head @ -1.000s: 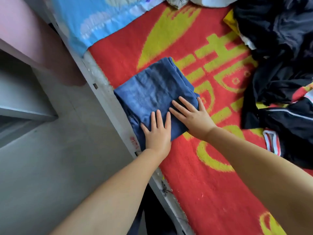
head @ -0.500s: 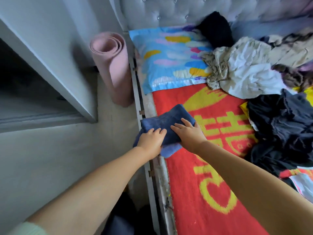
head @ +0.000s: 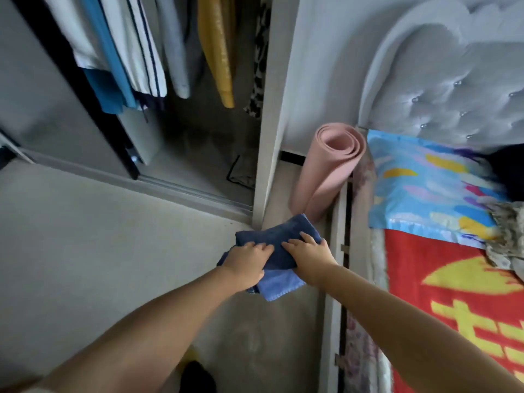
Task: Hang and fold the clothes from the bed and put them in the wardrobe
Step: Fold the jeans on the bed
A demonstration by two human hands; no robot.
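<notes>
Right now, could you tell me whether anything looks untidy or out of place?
Only slightly: the folded blue garment held by the left hand and right hand has a lighter layer sagging out beneath. A dark item lies loose on the wardrobe floor.

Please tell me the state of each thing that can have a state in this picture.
Folded dark blue cloth garment: off the bed, held by both hands.
Left hand: grips the garment.
Right hand: grips the garment.
Grey wardrobe sliding door: open.
Pink foam mat: rolled, upright.
</notes>
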